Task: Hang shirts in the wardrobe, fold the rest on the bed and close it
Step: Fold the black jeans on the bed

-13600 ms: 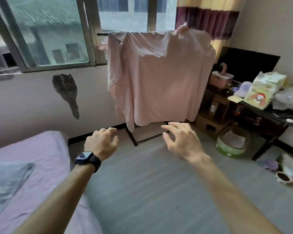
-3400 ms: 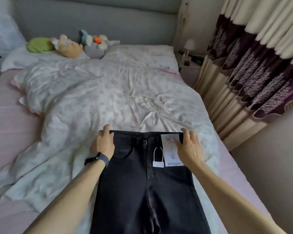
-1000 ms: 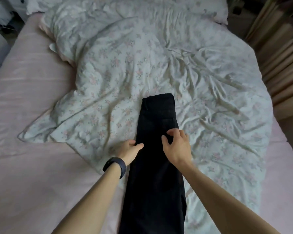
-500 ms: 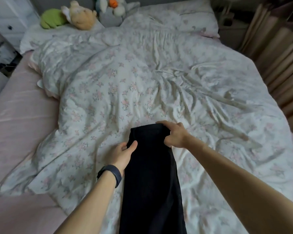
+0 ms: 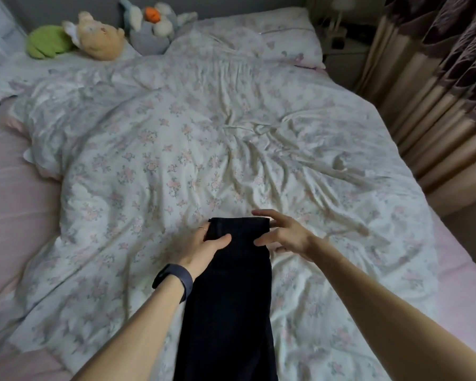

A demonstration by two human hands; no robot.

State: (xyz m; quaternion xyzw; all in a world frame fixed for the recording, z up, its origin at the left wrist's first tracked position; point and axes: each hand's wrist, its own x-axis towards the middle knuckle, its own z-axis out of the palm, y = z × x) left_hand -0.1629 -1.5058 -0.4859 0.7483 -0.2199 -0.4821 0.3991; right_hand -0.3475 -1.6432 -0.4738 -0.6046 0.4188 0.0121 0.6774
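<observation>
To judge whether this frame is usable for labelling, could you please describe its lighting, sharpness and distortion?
Head view: dim, flat daylight with no glare or hard shadows; the black trousers read as a near-featureless dark mass; the left hand and right hand are reasonably sharp; the plush toys at the top look soft; wide-angle distortion slants the curtain at the right edge.

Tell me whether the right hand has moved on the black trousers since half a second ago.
Yes. The right hand has left the black trousers' top corner, shifting right toward the curtain, fingers spread open.
</observation>
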